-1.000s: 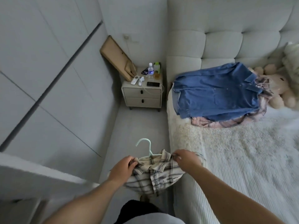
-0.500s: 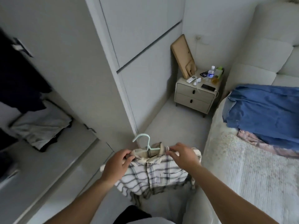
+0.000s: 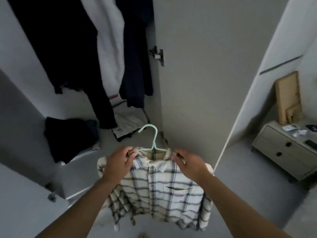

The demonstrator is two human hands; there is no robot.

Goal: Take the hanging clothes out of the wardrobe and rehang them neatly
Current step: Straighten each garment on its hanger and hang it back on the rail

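While plaid shirt (image 3: 159, 188) sits on mint hanger (image 3: 153, 143) at 6 o'clock, left hand (image 3: 118, 164) and right hand (image 3: 190, 166) pinch shoulders, likely keeping it level; hook faces open wardrobe (image 3: 180, 83) at 12.

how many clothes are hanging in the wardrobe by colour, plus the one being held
Black hanging garment: 1
White hanging garment: 1
Navy hanging garment: 1
Plaid shirt on the mint hanger, held by the left hand and right hand: 1
Total: 4
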